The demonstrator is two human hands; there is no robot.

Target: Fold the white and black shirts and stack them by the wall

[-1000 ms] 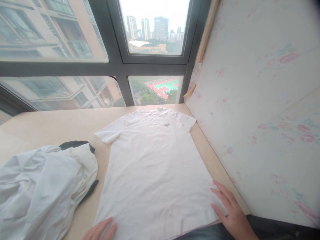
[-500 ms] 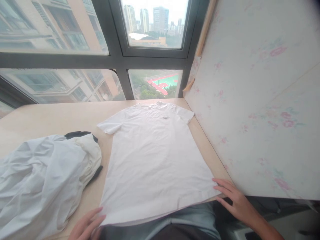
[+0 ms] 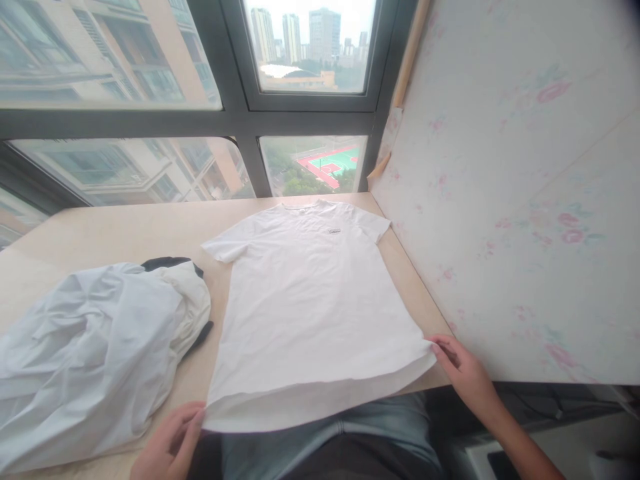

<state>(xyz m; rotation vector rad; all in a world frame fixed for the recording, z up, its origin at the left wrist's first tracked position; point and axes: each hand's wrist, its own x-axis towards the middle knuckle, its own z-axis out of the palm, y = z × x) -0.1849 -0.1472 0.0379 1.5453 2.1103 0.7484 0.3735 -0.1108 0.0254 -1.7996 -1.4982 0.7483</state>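
A white short-sleeved T-shirt [image 3: 315,300] lies spread on the pale ledge, collar toward the window and hem toward me. It has a small dark print on the chest. My left hand [image 3: 173,437] pinches the hem's left corner between thumb and fingers. At the right corner, my right hand [image 3: 460,363] pinches the hem's upper layer, raised a little. The front layer's edge is lifted and set back, so the inside of the back layer shows as a strip along the hem.
A heap of white and dark clothes [image 3: 100,340] sits on the ledge [image 3: 125,230] at the left. Dark-framed windows [image 3: 240,127] close off the far side. A flowered wall [image 3: 510,200] borders the right. My legs in jeans [image 3: 330,443] are below the front edge.
Both hands have gone from resting flat at the hem corners to pinching them. The front hem has lifted and moved away from me, uncovering the layer beneath.
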